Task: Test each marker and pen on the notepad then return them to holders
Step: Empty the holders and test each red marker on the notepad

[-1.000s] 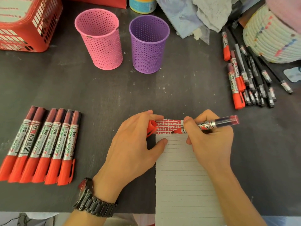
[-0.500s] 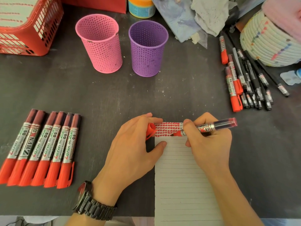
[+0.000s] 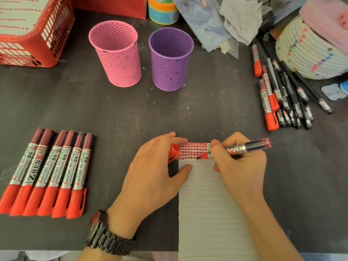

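Note:
My right hand (image 3: pixel 239 166) grips an uncapped red marker (image 3: pixel 250 146), its tip touching the lined notepad (image 3: pixel 209 208) just below rows of red test marks (image 3: pixel 194 150). My left hand (image 3: pixel 152 170) holds the marker's red cap (image 3: pixel 174 152) in its curled fingers, and its thumb presses on the notepad's left edge. Several capped red markers (image 3: pixel 50 176) lie in a row at the left. More red markers and black pens (image 3: pixel 282 95) lie in a pile at the right. A pink holder (image 3: pixel 116 53) and a purple holder (image 3: pixel 171 59) stand upright at the back, both empty.
A red plastic basket (image 3: pixel 35 32) sits at the back left. A woven white basket (image 3: pixel 310 51) stands at the back right beside crumpled cloth and paper (image 3: pixel 239 21). A small tub (image 3: pixel 162 12) stands behind the holders. The table's near edge runs along the bottom.
The marker tip has shifted slightly along the lowest row of red marks. My left hand has kept its place on the notepad with the cap. The view has tilted a little.

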`<action>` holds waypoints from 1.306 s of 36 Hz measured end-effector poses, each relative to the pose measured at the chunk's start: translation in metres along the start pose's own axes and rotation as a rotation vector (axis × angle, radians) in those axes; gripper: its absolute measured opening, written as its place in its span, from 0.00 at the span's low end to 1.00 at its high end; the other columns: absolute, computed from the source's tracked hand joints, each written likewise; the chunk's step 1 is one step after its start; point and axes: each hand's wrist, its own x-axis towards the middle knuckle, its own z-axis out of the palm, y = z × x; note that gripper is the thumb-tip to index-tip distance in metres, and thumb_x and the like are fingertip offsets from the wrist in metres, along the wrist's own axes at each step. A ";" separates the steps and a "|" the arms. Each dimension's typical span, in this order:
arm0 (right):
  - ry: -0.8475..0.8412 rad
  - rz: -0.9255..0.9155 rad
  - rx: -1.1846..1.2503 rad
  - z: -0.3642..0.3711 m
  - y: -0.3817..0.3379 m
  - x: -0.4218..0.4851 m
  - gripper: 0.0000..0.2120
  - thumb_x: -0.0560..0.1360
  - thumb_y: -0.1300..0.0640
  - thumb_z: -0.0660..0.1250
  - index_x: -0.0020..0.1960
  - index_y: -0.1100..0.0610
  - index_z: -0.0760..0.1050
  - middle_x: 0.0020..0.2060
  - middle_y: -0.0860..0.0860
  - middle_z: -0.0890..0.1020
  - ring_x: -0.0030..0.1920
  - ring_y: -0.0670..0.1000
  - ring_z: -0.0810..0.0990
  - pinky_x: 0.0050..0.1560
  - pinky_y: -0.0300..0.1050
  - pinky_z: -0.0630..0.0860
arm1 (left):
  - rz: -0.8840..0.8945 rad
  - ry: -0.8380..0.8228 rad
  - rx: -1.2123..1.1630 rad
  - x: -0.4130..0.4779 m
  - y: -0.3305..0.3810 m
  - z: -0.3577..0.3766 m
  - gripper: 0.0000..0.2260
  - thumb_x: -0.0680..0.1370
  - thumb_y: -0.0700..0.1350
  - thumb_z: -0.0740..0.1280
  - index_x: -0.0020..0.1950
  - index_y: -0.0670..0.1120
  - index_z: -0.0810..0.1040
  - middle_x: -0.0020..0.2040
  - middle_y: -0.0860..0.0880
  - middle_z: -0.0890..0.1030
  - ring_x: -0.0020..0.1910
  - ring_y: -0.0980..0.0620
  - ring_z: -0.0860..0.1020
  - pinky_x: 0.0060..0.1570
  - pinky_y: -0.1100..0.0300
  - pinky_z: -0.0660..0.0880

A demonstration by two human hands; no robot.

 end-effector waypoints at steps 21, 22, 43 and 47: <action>-0.071 0.166 0.526 -0.023 -0.026 0.006 0.13 0.73 0.44 0.73 0.42 0.54 0.79 0.29 0.54 0.79 0.24 0.49 0.72 0.24 0.38 0.68 | 0.068 0.067 -0.096 -0.004 0.005 -0.013 0.15 0.73 0.64 0.64 0.58 0.67 0.69 0.58 0.73 0.70 0.59 0.67 0.72 0.51 0.78 0.67; -0.093 0.195 0.587 -0.026 -0.029 0.004 0.13 0.73 0.45 0.72 0.44 0.56 0.81 0.32 0.55 0.81 0.25 0.51 0.73 0.25 0.39 0.69 | 0.059 0.103 -0.136 -0.005 0.006 -0.014 0.10 0.74 0.63 0.63 0.53 0.65 0.70 0.55 0.68 0.73 0.55 0.63 0.74 0.49 0.76 0.68; -0.087 0.543 0.764 -0.064 -0.015 -0.083 0.13 0.75 0.54 0.64 0.36 0.58 0.82 0.33 0.66 0.83 0.19 0.53 0.71 0.18 0.40 0.68 | -0.166 0.031 -0.506 -0.094 0.016 -0.029 0.12 0.72 0.66 0.59 0.53 0.66 0.69 0.40 0.59 0.80 0.42 0.60 0.79 0.42 0.71 0.70; -0.121 0.523 0.722 -0.061 -0.018 -0.093 0.13 0.69 0.47 0.66 0.36 0.54 0.86 0.32 0.64 0.83 0.19 0.52 0.73 0.18 0.40 0.68 | -0.148 0.082 -0.500 -0.101 0.020 -0.028 0.16 0.69 0.64 0.67 0.55 0.65 0.75 0.50 0.61 0.83 0.51 0.55 0.80 0.48 0.64 0.76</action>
